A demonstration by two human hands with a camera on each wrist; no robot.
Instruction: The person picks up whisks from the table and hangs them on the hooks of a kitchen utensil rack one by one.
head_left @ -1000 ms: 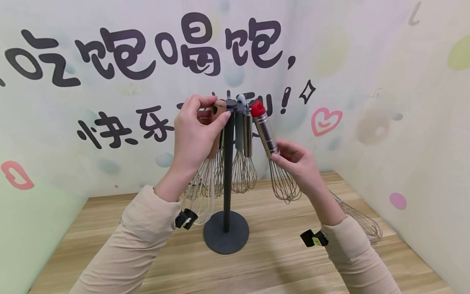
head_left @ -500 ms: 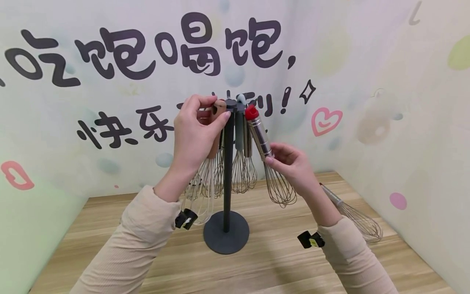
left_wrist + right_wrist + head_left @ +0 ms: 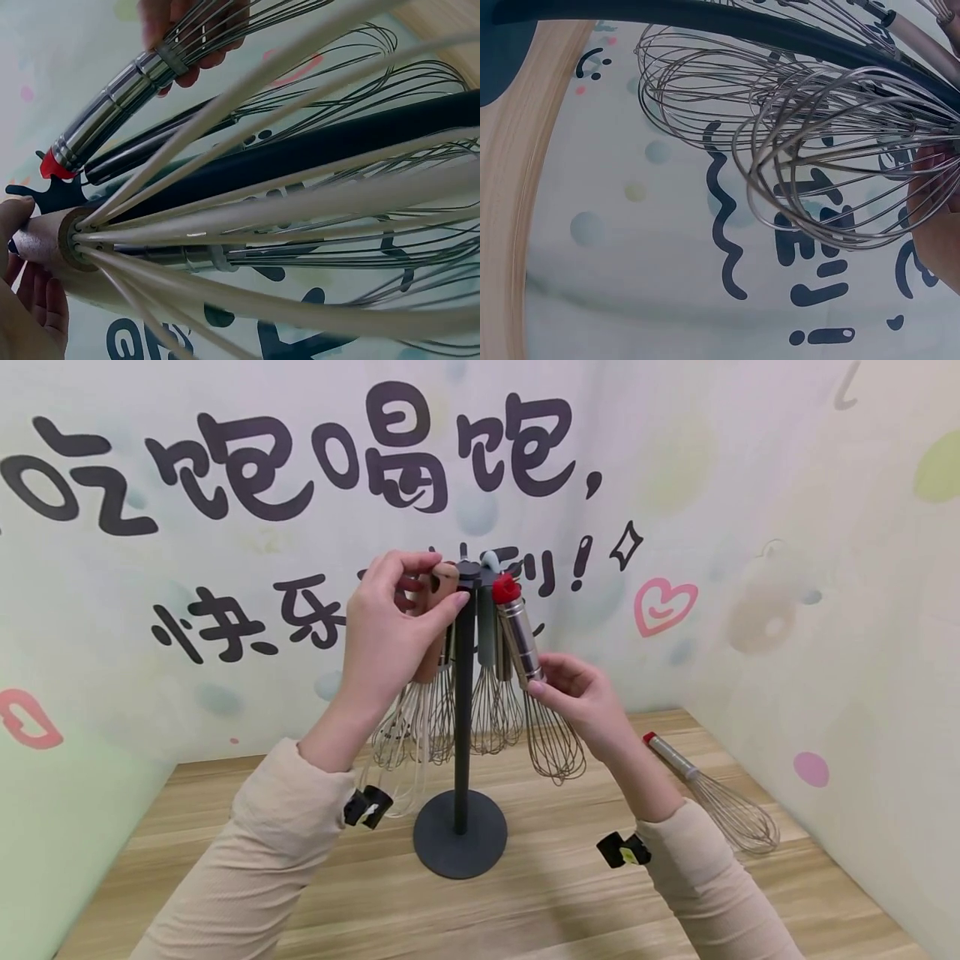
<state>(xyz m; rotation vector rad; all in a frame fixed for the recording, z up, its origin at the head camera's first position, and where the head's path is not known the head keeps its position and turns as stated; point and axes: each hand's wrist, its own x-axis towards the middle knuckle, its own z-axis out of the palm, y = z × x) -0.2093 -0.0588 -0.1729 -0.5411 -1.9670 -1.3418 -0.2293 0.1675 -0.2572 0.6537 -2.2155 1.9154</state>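
In the head view, my right hand (image 3: 585, 702) pinches a steel whisk (image 3: 519, 631) with a red cap by the lower end of its handle. That whisk tilts, its red top close to the hooks of a dark rotating rack (image 3: 462, 727); whether it sits on a hook I cannot tell. My left hand (image 3: 397, 622) is at the rack's top, fingers and thumb around the upper handle of a wooden-handled whisk (image 3: 429, 652) with pale wires. The left wrist view shows the red cap (image 3: 56, 166) against a dark hook (image 3: 56, 196).
More whisks hang around the post, among them one with a grey handle (image 3: 486, 627). Another red-capped whisk (image 3: 712, 793) lies on the wooden table (image 3: 570, 885) at the right. Behind stands a printed wall (image 3: 187, 552).
My right hand has moved left, bringing the red-capped whisk nearer the rack's post, its top a little lower. The left hand keeps its place at the rack's top.
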